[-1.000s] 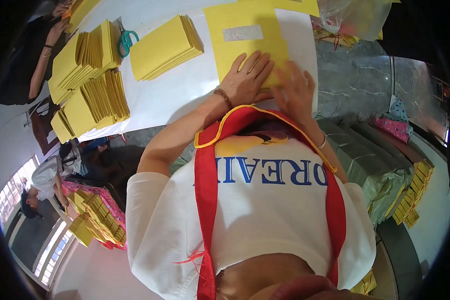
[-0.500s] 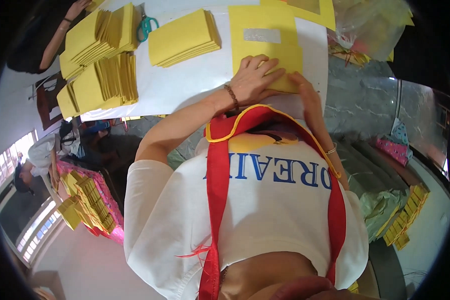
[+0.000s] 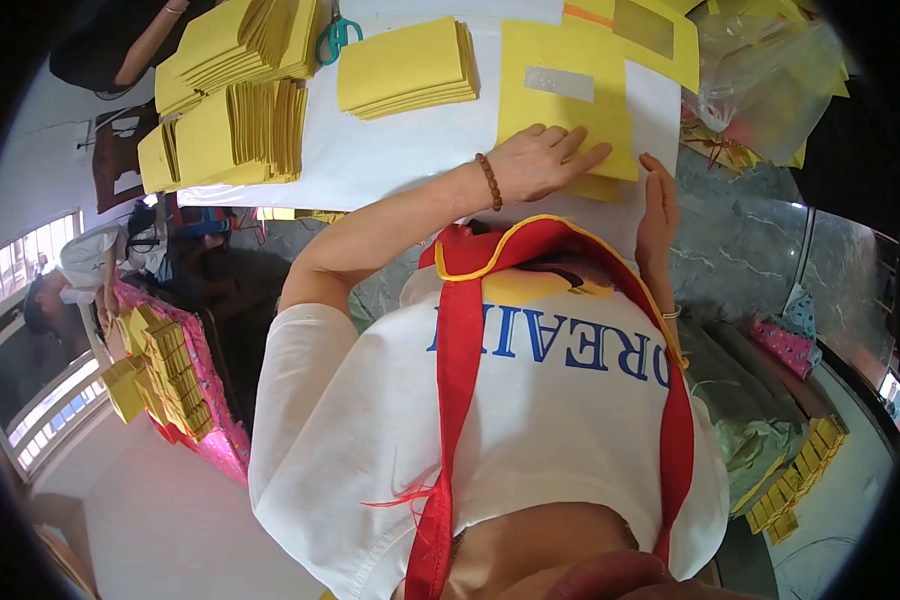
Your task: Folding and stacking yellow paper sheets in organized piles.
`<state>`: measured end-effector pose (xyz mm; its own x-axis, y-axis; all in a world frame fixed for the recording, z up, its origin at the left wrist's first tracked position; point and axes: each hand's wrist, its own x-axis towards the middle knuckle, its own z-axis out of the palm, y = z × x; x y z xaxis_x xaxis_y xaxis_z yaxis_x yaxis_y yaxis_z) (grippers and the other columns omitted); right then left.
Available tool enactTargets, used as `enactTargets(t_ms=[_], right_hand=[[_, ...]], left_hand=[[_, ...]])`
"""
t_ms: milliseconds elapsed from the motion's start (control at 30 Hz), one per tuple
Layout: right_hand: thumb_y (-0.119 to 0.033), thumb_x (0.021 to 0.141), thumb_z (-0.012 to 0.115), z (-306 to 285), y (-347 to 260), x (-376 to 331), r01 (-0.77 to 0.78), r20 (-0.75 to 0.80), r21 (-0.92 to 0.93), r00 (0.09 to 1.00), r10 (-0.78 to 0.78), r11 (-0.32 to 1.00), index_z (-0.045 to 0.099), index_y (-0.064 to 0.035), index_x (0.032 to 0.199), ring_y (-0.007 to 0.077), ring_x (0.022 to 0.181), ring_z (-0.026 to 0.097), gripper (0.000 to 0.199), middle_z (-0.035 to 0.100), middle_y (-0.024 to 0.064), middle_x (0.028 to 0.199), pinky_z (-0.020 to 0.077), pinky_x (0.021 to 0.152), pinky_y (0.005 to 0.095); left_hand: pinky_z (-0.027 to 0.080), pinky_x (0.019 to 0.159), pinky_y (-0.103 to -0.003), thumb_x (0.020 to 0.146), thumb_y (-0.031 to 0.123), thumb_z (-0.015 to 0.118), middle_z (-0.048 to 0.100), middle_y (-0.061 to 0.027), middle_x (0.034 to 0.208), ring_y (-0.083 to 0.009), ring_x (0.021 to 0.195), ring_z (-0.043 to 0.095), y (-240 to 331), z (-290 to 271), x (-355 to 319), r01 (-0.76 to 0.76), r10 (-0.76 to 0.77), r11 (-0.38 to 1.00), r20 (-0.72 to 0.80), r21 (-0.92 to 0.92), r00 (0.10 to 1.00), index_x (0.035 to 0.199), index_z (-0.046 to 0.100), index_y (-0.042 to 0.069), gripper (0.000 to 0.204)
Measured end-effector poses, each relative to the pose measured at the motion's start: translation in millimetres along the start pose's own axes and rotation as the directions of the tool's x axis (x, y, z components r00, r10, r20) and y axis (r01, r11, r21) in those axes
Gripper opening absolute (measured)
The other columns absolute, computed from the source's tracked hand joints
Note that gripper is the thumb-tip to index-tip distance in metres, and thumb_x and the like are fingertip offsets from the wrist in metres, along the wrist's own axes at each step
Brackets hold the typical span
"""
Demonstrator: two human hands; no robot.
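Observation:
In front of me on the white table lies a yellow paper envelope with a shiny, clear-looking rectangular patch. My left hand rests flat across its near part, fingers stretched to the right. Under that hand a yellow flap shows at the envelope's near edge. Just right of the envelope, my right hand is raised edge-on beside the table's edge, fingers extended and holding nothing. A neat stack of yellow envelopes lies to the left of the one I touch.
Teal-handled scissors lie near larger yellow piles at the table's left. A windowed yellow sheet and a clear plastic bag are at far right. Another person's arm shows at upper left; a second person handles yellow bundles.
My right hand has come off the envelope's near right corner and moved to its right. My left hand stays on the envelope, its fingers less spread. The whole view has shifted slightly.

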<state>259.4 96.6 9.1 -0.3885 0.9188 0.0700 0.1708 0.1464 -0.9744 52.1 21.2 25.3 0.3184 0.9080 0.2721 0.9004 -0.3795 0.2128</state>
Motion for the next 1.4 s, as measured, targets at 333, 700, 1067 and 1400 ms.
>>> enactTargets(t_ms=[333, 700, 1067, 1400], right_hand=[[-0.019, 0.095, 0.046, -7, 7, 4, -0.146, -0.006, 0.049, 0.989, 0.146, 0.988, 0.058, -0.0024, 0.115, 0.0158, 0.11, 0.051, 0.028, 0.058, 0.0083, 0.116, 0.0359, 0.096, 0.0273], [-0.017, 0.094, 0.048, 5, -4, 5, -0.171, 0.086, 0.062, 0.982, 0.166, 0.983, 0.06, 0.0, 0.112, 0.0139, 0.105, 0.052, 0.027, 0.061, 0.0076, 0.11, 0.0368, 0.093, 0.0256], [-0.015, 0.094, 0.049, 5, 3, 3, -0.189, 0.084, 0.059, 0.979, 0.184, 0.98, 0.059, -0.0005, 0.112, 0.014, 0.105, 0.052, 0.026, 0.06, 0.0066, 0.11, 0.037, 0.094, 0.0258], [-0.016, 0.094, 0.049, 7, -2, 7, -0.208, 0.066, 0.052, 0.977, 0.205, 0.977, 0.058, -0.0004, 0.113, 0.0138, 0.105, 0.052, 0.026, 0.06, 0.0066, 0.111, 0.0369, 0.094, 0.0261]], left_hand=[[0.046, 0.083, -0.035, 0.068, 0.009, 0.061, 0.061, -0.0089, 0.11, -0.0238, 0.1, 0.059, -53, -89, -13, 0.092, 0.0, 0.978, -0.442, 0.187, 0.897, 0.117, 0.055, 0.007, 0.049], [0.044, 0.086, -0.037, 0.073, 0.003, 0.056, 0.058, -0.007, 0.116, -0.0234, 0.104, 0.056, -132, -59, -99, 0.351, -0.241, 0.828, -0.287, 0.437, 0.927, 0.123, 0.052, 0.014, 0.052], [0.038, 0.091, -0.04, 0.078, 0.029, 0.059, 0.054, -0.0091, 0.121, -0.0254, 0.112, 0.049, -141, -55, -111, 0.299, -0.283, 0.91, -0.096, 0.287, 0.954, 0.123, 0.051, 0.012, 0.049], [0.032, 0.093, -0.041, 0.084, 0.042, 0.055, 0.051, -0.0073, 0.121, -0.025, 0.113, 0.045, -130, -33, -117, 0.364, -0.315, 0.858, -0.19, 0.362, 0.93, 0.12, 0.054, 0.013, 0.046]])
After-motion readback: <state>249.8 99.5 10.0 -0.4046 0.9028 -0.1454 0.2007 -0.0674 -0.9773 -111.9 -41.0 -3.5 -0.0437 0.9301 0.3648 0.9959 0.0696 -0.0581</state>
